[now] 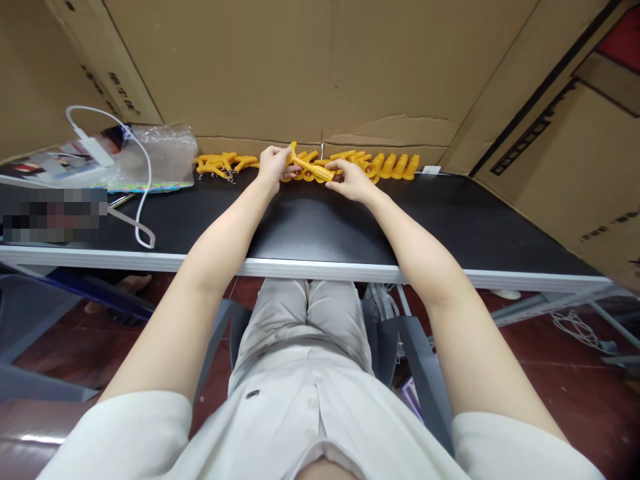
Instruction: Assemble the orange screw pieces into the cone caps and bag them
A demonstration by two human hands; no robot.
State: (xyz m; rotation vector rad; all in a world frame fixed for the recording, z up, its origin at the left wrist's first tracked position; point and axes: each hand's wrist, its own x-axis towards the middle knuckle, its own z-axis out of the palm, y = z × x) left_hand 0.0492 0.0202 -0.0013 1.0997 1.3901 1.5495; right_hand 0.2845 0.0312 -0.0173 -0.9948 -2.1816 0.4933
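Both my hands are raised above the far side of the black table, one at each end of a yellow branched plastic piece (306, 164). My left hand (271, 165) pinches its forked end. Around its thicker, ribbed end, the fingers of my right hand (353, 181) are closed. The piece slants down from left to right. Just behind it, partly covered by my hands, lies a row of similar yellow parts. Forked yellow pieces (216, 162) with small metal bits lie to the left, and yellow cone-shaped parts (400, 167) stand at the right.
Cardboard walls (320, 73) enclose the table (320, 230) at the back and sides. A clear plastic bag (173, 157), a white device (96, 148) and its white cable (149, 177) lie at the left. A small white tag (431, 170) sits beyond the cones.
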